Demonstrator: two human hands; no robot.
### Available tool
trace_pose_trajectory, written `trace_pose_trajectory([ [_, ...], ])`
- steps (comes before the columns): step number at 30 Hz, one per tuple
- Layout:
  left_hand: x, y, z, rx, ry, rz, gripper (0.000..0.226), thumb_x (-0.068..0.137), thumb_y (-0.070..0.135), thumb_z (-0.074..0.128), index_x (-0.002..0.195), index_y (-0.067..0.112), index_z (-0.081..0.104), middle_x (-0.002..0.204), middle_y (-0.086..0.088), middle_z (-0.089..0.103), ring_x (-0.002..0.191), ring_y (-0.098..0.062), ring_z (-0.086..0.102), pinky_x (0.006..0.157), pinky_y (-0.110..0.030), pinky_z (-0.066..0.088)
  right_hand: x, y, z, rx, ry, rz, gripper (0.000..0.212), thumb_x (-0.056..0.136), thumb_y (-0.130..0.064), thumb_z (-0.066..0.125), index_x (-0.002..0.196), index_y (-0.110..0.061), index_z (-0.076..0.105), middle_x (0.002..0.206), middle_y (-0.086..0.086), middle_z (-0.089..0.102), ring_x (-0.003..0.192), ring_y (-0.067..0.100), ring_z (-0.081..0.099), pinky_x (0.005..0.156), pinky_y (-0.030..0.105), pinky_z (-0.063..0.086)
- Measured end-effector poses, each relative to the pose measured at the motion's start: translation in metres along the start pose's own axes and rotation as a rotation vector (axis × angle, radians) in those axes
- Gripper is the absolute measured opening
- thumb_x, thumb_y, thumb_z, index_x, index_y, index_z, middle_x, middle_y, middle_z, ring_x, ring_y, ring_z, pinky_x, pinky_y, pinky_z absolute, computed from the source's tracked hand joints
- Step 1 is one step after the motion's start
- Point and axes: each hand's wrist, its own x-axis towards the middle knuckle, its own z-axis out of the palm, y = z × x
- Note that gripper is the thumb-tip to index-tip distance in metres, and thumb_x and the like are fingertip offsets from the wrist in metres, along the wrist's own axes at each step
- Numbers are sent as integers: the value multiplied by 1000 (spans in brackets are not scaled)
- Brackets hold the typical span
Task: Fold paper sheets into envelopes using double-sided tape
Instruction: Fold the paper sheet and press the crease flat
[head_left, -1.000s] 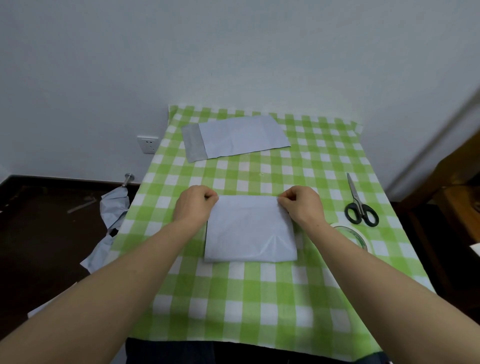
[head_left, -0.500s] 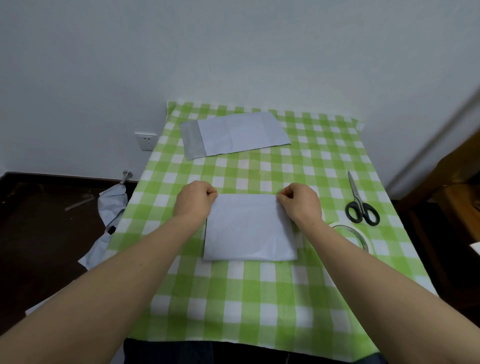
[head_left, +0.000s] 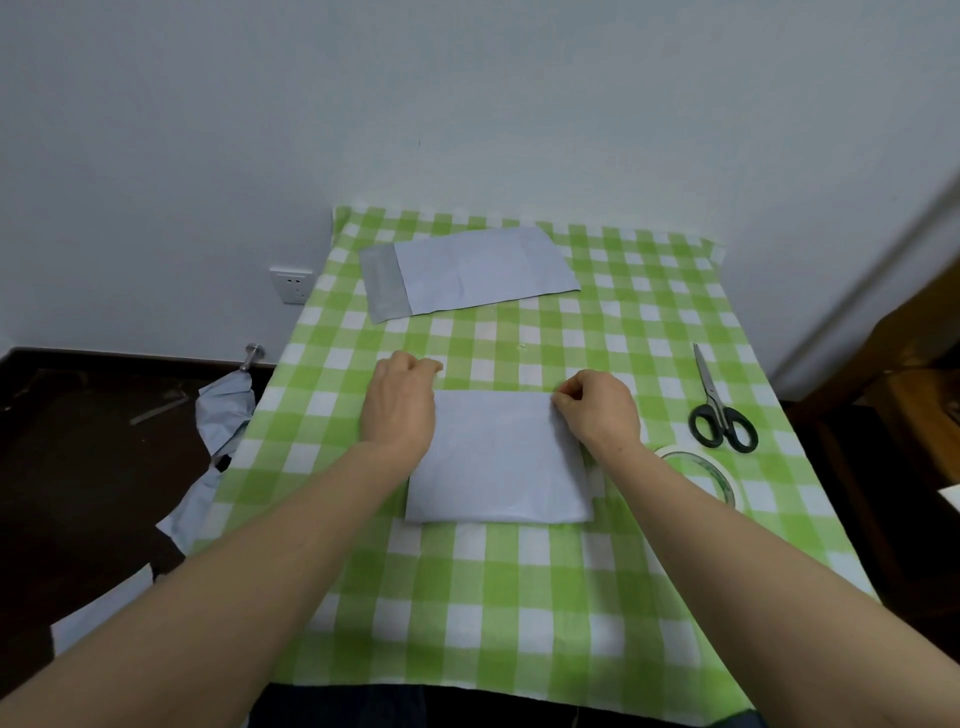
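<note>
A folded pale sheet of paper (head_left: 498, 460) lies flat in the middle of the green-and-white checked table (head_left: 519, 613). My left hand (head_left: 400, 405) rests curled on the sheet's far left corner, fingers pinched at its edge. On the far right corner my right hand (head_left: 597, 410) does the same, fingertips pinching the paper's top edge. A finished-looking folded sheet with a grey flap (head_left: 467, 270) lies at the back of the table. A roll of tape (head_left: 701, 475) sits just right of my right wrist, partly hidden by my forearm.
Black-handled scissors (head_left: 719, 410) lie at the right side of the table. Crumpled paper scraps (head_left: 223, 410) lie on the dark floor to the left. A wall socket (head_left: 292, 285) is on the white wall; wooden furniture stands at the right.
Both hands stay on the sheet's far corners; the left hand has crept slightly outward along the top edge. The sheet has not moved.
</note>
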Motion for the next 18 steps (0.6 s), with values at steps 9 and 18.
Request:
trace_pose_trajectory([
  [9, -24, 39, 19, 181, -290, 298, 48, 103, 32, 24, 147, 14, 25, 156, -5, 22, 144, -22, 14, 117, -34, 12, 0, 0, 0, -4, 10, -10, 14, 89, -16, 54, 94, -11, 66, 99, 6, 67, 92, 25, 60, 67, 29, 44],
  [18, -30, 32, 23, 204, -330, 249, 49, 103, 35, 17, 150, 19, 17, 158, -1, 13, 146, -20, 8, 117, -38, 9, -1, -2, -2, -46, 4, -16, 15, 90, -16, 53, 96, -11, 66, 99, 6, 67, 93, 25, 60, 68, 28, 43],
])
